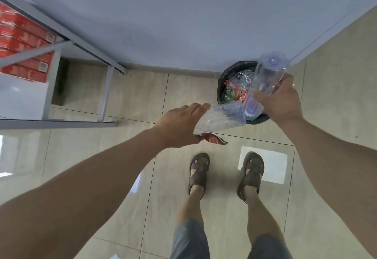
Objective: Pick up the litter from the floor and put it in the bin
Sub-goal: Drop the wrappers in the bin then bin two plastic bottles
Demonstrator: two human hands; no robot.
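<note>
The left hand (181, 125) grips a clear cup (222, 119) and red wrapper (214, 139). The right hand (279, 99) grips bottles (269, 75) over the bin (221, 81) at one o'clock. No words can be read.

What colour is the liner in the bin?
Black, seen at the bin rim in the head view.

Bright, even light; glare patches on the glossy floor (263, 166); edges bowed.
</note>
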